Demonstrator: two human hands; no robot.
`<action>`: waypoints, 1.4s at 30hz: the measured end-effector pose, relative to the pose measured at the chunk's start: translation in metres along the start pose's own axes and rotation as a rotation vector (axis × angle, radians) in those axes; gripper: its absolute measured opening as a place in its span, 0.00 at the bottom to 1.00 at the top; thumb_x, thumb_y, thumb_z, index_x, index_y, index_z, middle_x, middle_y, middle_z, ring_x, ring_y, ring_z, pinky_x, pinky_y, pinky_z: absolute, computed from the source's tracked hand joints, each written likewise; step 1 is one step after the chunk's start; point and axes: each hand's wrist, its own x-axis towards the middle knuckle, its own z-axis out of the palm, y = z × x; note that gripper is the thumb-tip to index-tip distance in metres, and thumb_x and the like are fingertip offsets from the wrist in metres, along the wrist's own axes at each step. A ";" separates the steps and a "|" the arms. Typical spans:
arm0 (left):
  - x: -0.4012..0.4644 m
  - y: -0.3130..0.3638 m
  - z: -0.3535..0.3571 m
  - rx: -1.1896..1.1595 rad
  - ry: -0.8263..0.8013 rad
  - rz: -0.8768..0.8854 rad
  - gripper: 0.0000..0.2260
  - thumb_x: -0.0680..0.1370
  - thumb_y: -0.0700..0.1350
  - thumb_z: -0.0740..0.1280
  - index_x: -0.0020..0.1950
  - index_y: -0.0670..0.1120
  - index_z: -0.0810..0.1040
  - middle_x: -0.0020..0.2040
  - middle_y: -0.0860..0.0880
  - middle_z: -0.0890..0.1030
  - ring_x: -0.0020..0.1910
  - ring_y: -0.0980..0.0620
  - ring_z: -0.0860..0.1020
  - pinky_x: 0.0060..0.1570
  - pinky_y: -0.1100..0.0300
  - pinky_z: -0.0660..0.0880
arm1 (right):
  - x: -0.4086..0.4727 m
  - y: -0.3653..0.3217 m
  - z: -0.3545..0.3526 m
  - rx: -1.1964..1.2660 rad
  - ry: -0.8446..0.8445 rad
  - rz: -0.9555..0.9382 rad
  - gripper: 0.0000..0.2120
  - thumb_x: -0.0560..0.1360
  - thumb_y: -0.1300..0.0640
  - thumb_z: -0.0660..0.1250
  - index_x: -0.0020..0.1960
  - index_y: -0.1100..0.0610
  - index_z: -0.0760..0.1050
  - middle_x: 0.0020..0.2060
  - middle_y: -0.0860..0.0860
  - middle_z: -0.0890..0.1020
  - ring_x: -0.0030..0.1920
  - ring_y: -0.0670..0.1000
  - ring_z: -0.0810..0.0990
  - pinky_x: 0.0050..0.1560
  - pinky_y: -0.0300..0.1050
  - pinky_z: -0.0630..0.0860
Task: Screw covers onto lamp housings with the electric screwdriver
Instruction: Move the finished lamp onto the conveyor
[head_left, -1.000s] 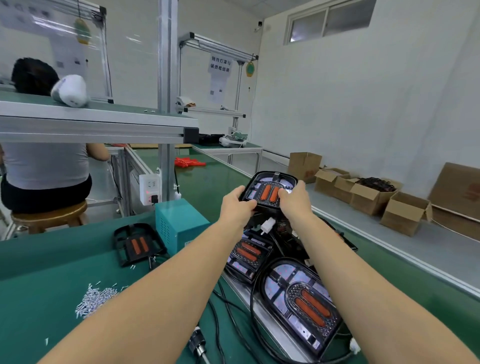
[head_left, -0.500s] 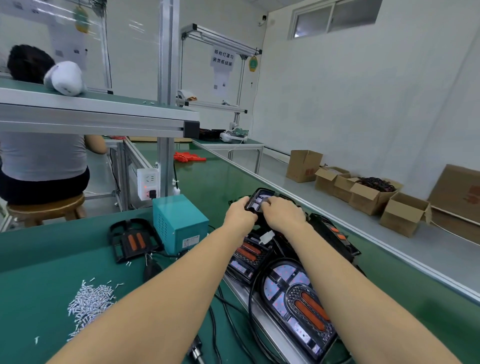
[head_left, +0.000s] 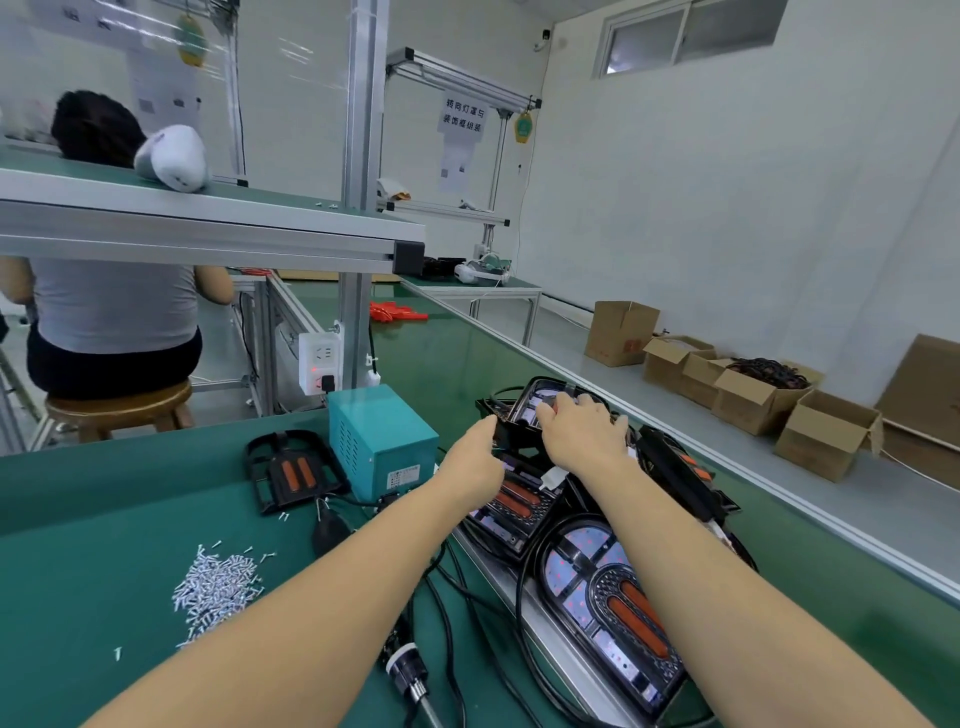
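Note:
A black lamp housing (head_left: 540, 402) with a shiny inside lies tilted on top of a pile of lamps at mid-table. My left hand (head_left: 475, 460) grips its near left edge. My right hand (head_left: 584, 434) lies over its right side with the fingers curled on it. Below them sit a second lamp (head_left: 511, 501) with orange strips and a larger lamp (head_left: 618, 603) nearest me. A separate black cover (head_left: 291, 475) with two orange strips lies to the left. The electric screwdriver (head_left: 410, 680) lies on the mat between my forearms. A heap of small silver screws (head_left: 218, 587) is at left.
A teal power box (head_left: 379, 441) stands behind the cover, with black cables (head_left: 457, 587) trailing over the green mat. A metal frame post (head_left: 358, 208) and shelf rise at left. A seated person (head_left: 109, 306) is behind it. Open cardboard boxes (head_left: 753, 395) stand on the floor at right.
The lamp housing, held up in both hands a second ago, has come down onto the pile. Both hands lowered with it and still hold it.

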 end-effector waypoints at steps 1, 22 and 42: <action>-0.002 -0.002 -0.002 0.031 -0.002 0.001 0.29 0.78 0.31 0.51 0.78 0.46 0.51 0.78 0.48 0.55 0.74 0.49 0.60 0.70 0.57 0.62 | -0.002 -0.003 -0.001 -0.007 0.018 -0.005 0.22 0.84 0.49 0.48 0.74 0.56 0.63 0.72 0.59 0.66 0.72 0.60 0.63 0.73 0.64 0.53; -0.126 -0.107 -0.105 0.182 0.338 -0.141 0.31 0.74 0.28 0.53 0.75 0.44 0.57 0.76 0.48 0.60 0.72 0.52 0.61 0.62 0.64 0.61 | -0.111 -0.170 0.067 0.049 -0.177 -0.489 0.25 0.84 0.45 0.45 0.79 0.52 0.51 0.79 0.54 0.53 0.78 0.53 0.52 0.75 0.63 0.43; -0.257 -0.248 -0.252 0.837 0.537 -0.544 0.33 0.75 0.33 0.57 0.78 0.45 0.49 0.78 0.49 0.51 0.77 0.51 0.49 0.75 0.53 0.47 | -0.239 -0.307 0.152 -0.012 -0.452 -0.842 0.27 0.85 0.45 0.43 0.81 0.52 0.45 0.80 0.51 0.48 0.79 0.51 0.46 0.75 0.61 0.40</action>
